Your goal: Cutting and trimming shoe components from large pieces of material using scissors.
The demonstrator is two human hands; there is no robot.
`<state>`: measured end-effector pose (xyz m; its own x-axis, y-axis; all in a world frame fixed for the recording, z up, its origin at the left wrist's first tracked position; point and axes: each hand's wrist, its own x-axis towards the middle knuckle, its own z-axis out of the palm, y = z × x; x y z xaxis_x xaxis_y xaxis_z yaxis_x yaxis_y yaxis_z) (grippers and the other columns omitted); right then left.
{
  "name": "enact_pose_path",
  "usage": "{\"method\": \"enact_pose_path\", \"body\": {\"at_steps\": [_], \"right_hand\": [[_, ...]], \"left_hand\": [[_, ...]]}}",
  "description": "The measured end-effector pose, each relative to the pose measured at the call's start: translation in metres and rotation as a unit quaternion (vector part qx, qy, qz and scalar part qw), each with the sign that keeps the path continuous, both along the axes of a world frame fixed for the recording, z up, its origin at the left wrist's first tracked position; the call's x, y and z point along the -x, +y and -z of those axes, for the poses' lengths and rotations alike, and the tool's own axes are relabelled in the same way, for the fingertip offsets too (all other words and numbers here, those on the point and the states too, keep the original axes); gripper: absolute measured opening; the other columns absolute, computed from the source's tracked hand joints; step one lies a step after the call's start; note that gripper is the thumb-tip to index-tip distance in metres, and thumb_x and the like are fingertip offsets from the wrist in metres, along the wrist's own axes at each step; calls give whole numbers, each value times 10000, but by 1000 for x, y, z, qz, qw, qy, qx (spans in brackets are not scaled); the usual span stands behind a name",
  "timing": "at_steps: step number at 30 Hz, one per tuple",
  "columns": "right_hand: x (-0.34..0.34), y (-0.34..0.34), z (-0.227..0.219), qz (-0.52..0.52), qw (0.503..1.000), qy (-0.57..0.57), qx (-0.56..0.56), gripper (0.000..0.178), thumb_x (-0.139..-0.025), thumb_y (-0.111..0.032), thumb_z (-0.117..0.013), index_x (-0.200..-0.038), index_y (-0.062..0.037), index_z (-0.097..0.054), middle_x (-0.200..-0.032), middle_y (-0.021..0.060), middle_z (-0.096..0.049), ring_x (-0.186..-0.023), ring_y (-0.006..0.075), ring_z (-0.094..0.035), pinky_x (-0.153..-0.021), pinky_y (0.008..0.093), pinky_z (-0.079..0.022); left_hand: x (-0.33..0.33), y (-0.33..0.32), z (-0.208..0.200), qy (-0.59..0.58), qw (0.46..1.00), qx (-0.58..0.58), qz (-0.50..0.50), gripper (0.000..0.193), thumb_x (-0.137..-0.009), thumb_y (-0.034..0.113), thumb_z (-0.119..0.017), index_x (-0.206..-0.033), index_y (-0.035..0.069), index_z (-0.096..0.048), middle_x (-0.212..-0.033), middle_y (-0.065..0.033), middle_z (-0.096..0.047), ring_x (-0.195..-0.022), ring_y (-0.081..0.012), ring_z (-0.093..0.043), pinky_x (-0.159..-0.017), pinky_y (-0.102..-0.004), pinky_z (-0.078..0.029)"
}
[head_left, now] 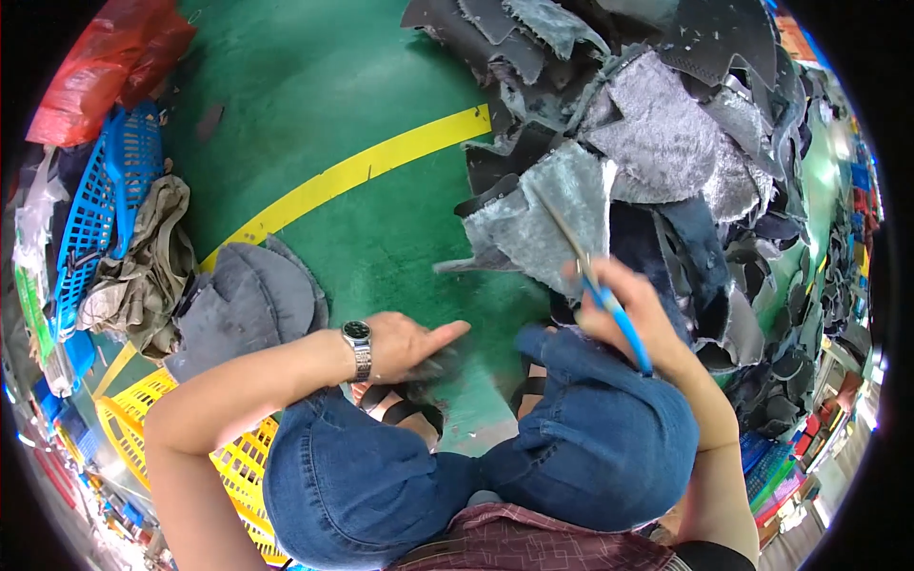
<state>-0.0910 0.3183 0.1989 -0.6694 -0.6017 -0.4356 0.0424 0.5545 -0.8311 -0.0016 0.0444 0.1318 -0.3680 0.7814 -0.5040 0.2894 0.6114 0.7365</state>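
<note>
My right hand is closed around blue-handled scissors, their metal blades pointing up and left. Beneath the blades lies a grey fleecy piece of material, at the near edge of a large heap of cut pieces. Over the floor between my knees, my left hand has its index finger stretched to the right. A dark grey blur shows just under that hand; I cannot make out what it is. Close by on the left sits a small stack of grey rounded pieces.
The heap runs down my right side. At left stand a blue plastic basket, a crumpled beige cloth and a red plastic bag. A yellow basket is beside my left leg. Yellow tape crosses the green floor.
</note>
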Motion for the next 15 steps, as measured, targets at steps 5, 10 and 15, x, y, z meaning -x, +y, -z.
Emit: {"method": "enact_pose_path", "body": {"at_steps": [5,10,15], "right_hand": [[30,19,71,-25,943,280,-178,412,-681,-283,-642,-1023,-103,-499,-735,109,-562,-662,266,-565,-570,335,-441],[9,39,102,-54,911,288,-289,421,-696,-256,-574,-1090,-174,-449,-796,105,-578,-718,292,-577,-597,387,-457],[2,44,101,-21,938,210,-274,444,-693,-225,-568,-1122,-186,-460,-893,96,-591,-789,302,-573,-663,376,-458]], "left_hand": [[64,30,44,30,974,-111,-193,333,-593,106,-640,-904,28,-549,-1058,-199,-482,-993,-299,-466,-808,-377,-400],[119,56,116,143,939,-136,-283,286,-601,177,-669,-830,24,-593,-1242,-199,-361,-1125,-340,-365,-935,-350,-322],[130,73,135,22,986,-25,-162,321,-621,244,-644,-874,51,-604,-1036,-176,-512,-974,-325,-484,-829,-354,-402]]}}
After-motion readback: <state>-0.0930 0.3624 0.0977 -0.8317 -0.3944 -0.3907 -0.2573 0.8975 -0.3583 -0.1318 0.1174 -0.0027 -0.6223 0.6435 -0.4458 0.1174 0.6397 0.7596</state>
